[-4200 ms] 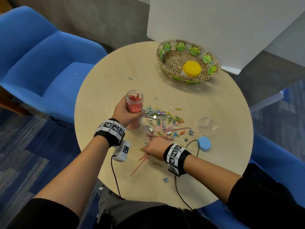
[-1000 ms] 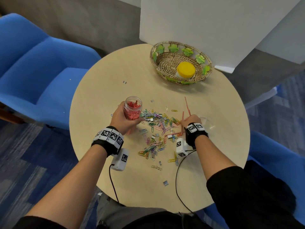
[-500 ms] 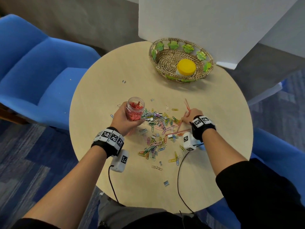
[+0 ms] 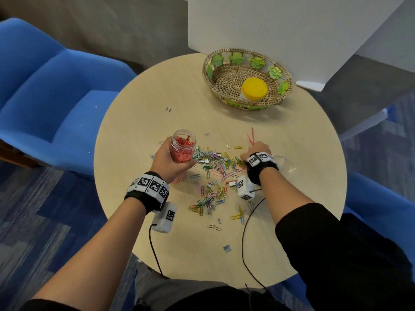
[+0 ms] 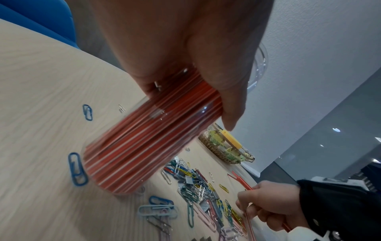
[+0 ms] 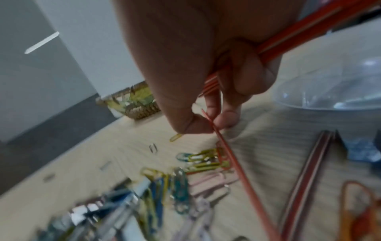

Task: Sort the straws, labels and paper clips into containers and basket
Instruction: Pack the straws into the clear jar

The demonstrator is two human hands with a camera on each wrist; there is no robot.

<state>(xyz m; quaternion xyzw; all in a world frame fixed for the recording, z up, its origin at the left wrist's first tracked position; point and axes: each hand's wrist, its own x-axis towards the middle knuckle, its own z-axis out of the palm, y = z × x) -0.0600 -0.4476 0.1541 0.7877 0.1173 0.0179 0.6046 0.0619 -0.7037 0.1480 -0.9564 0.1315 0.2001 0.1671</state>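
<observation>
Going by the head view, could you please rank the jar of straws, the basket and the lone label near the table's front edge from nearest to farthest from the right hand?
From the right hand:
1. Jar of straws, to its left, held in the left hand.
2. Lone label, toward the table's near edge.
3. Basket, at the far side of the table.

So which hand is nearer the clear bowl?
Right. The right hand, gripping red straws, sits right beside the clear bowl; the left hand holds the straw jar across the paper clip pile.
</observation>
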